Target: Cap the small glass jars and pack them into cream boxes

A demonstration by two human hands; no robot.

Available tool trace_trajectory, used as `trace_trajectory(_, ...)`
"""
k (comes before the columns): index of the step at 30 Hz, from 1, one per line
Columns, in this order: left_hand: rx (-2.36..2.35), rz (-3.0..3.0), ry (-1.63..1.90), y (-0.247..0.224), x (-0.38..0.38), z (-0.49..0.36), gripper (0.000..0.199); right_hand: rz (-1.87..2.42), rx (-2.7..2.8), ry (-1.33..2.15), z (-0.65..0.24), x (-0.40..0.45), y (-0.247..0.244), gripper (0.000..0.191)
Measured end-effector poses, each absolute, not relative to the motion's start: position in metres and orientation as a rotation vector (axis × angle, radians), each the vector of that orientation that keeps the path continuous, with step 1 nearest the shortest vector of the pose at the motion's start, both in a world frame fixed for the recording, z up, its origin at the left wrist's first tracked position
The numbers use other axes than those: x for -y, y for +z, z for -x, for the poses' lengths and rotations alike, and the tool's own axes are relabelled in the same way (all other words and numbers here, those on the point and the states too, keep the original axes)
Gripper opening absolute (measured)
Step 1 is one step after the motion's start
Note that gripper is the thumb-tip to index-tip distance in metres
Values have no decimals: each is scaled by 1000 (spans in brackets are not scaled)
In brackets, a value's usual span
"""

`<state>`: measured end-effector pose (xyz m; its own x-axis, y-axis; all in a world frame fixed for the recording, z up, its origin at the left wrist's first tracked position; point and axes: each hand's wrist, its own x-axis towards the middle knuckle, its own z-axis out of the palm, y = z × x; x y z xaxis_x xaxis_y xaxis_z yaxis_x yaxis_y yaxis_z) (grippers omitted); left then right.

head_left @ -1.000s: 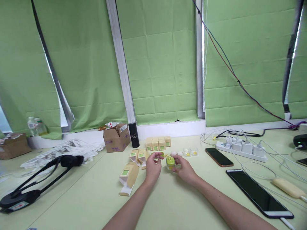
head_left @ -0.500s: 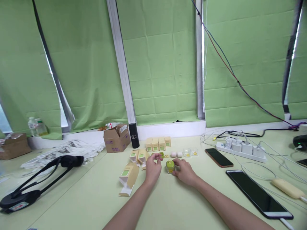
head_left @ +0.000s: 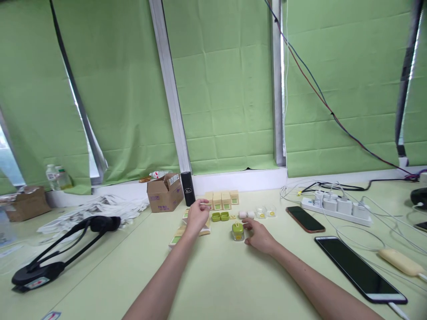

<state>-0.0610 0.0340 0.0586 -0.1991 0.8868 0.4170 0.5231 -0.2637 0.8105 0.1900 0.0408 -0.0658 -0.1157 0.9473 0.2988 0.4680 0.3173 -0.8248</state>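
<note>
Head view: the left hand [head_left: 198, 216], fingers loosely curled, reaches over small cartons [head_left: 205, 229]; whether it grips one is unclear. The right hand [head_left: 259, 235], partly open, is beside a green-lidded jar [head_left: 238, 231] on the table [head_left: 213, 284].

Cute little jar [head_left: 238, 232], upright, chunky green lid with a paler loop on top, clear base with a bit of yellow showing. Tan cartons with green labels [head_left: 205, 229] lie left of it, partly hidden; the standing cartons [head_left: 227, 200] are lined up behind it, slightly left.
</note>
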Motion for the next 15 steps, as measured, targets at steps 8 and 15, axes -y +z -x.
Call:
trace_trajectory(8, -2489, -2133, 325, 73, 8, 117, 43, 1276, 1723, 737, -190, -40, -63, 69)
trace_trajectory(15, -2435, -1998, 183, 58, 21, 130, 55, 1291, 1718, 728, -189, -41, -64, 78)
